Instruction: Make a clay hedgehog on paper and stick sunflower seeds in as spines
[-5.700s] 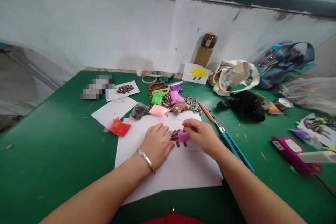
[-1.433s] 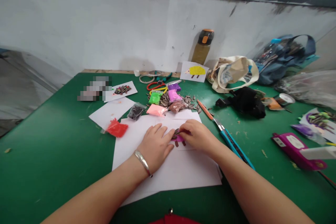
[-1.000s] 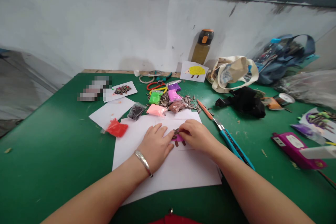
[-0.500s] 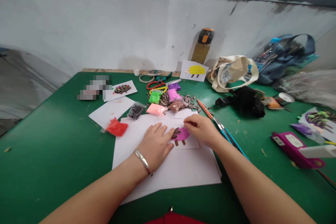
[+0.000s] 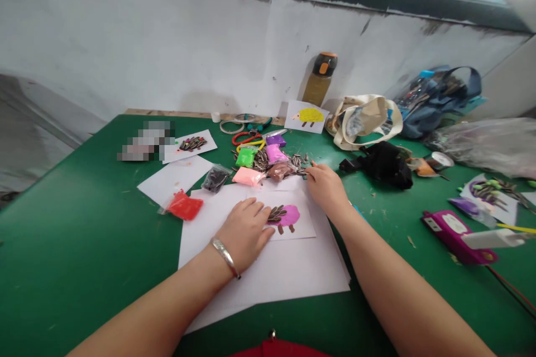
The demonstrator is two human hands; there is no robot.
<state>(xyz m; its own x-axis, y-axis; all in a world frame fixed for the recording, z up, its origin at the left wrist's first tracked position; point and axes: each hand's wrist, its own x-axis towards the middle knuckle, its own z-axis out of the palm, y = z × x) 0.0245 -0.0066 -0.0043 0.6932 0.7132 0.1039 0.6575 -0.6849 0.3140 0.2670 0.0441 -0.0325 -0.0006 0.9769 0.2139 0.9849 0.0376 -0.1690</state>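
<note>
My left hand (image 5: pixel 245 231) lies flat with fingers outstretched, holding down the left part of a white card (image 5: pixel 299 232). On the card is a pink-purple hedgehog body (image 5: pixel 292 214) with brown legs and several striped sunflower seeds (image 5: pixel 276 213) stuck on its left side. The hand covers the card's left end. Beyond the card, my right hand (image 5: pixel 327 189) has its fingertips drawn together at the right edge of a loose pile of sunflower seeds (image 5: pixel 298 160). Whatever is between those fingertips is too small to make out. White sheets (image 5: pixel 293 273) lie under the card.
Bags of coloured clay, including a red one (image 5: pixel 185 206) and a black one (image 5: pixel 216 177), surround the pile. Scissors (image 5: pixel 247 138) lie behind. A yellow hedgehog card (image 5: pixel 307 116) leans near a bottle (image 5: pixel 320 78). A magenta glue gun-like device (image 5: pixel 456 237) sits right.
My right hand has moved from the card's upper right edge up and away to the seed pile, uncovering the pink-purple body. My left hand stays on the card. The view has shifted slightly.
</note>
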